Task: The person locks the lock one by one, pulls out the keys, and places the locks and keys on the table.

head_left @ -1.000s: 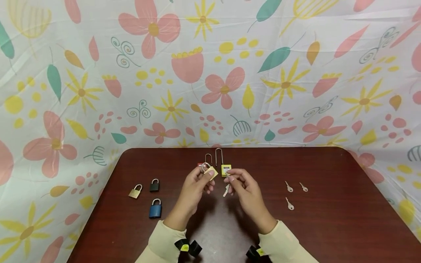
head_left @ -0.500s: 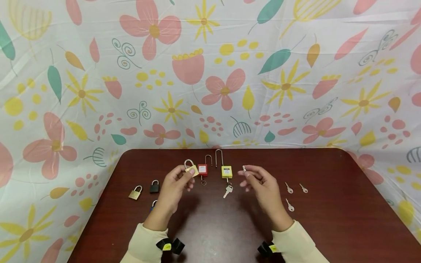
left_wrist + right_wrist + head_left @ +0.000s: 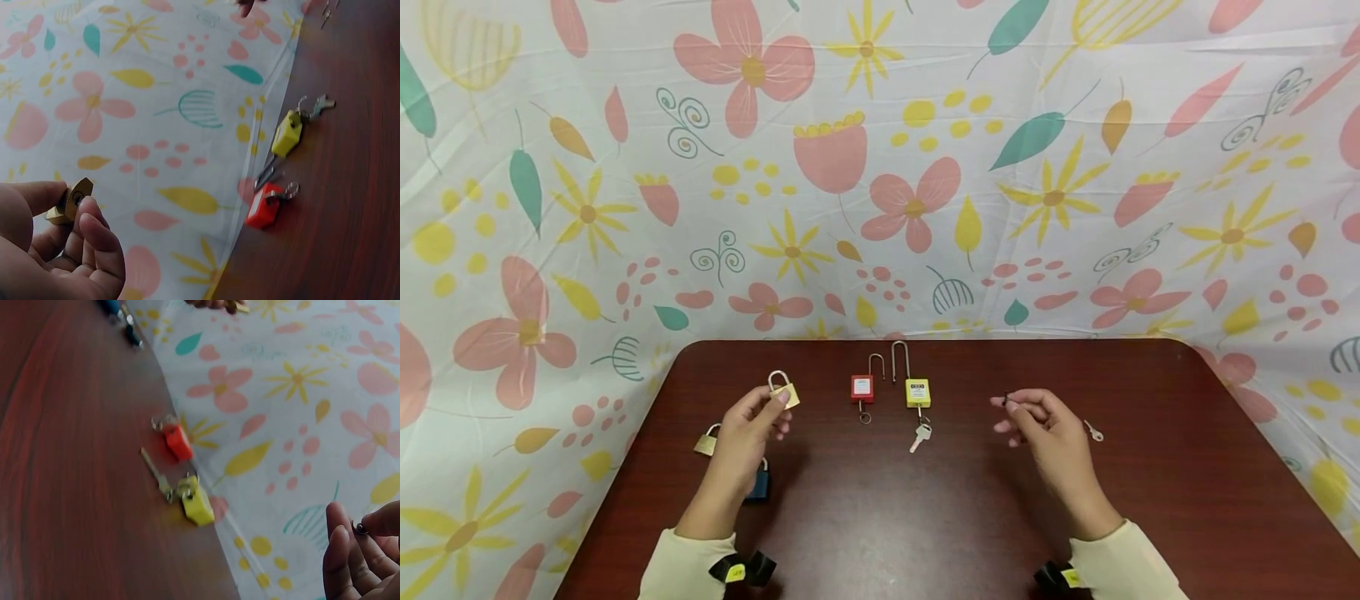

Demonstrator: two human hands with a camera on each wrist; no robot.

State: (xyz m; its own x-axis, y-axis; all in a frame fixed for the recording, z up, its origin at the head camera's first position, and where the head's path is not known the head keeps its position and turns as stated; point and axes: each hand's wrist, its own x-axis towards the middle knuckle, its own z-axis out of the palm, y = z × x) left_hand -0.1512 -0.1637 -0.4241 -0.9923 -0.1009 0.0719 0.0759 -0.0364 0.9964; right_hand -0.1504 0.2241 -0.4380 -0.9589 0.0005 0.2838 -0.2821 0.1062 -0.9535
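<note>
In the head view my left hand point(image 3: 741, 442) pinches a small brass padlock point(image 3: 786, 396) between thumb and fingers, its shackle pointing up. The left wrist view shows the keyhole of this brass padlock point(image 3: 78, 197) facing the fingers. My right hand point(image 3: 1052, 446) pinches a small dark-looking metal key point(image 3: 1007, 398), mostly covered by the fingertips; only a bit of it shows in the right wrist view. Between the hands, a red padlock point(image 3: 862, 389) and a yellow padlock point(image 3: 917, 392) lie on the table with raised shackles, one leg free on each.
A key point(image 3: 920, 437) hangs from the yellow padlock on a ring. Left of centre lie another brass padlock point(image 3: 705, 444) and a blue padlock point(image 3: 759, 485), both partly behind the left arm. One loose key point(image 3: 1094, 432) shows right of the right hand. Floral cloth point(image 3: 880, 208) rises behind the table.
Both hands have moved apart from the middle, the left one leftward with the brass padlock, the right one rightward with its small key. The black padlock and two loose keys are now hidden.
</note>
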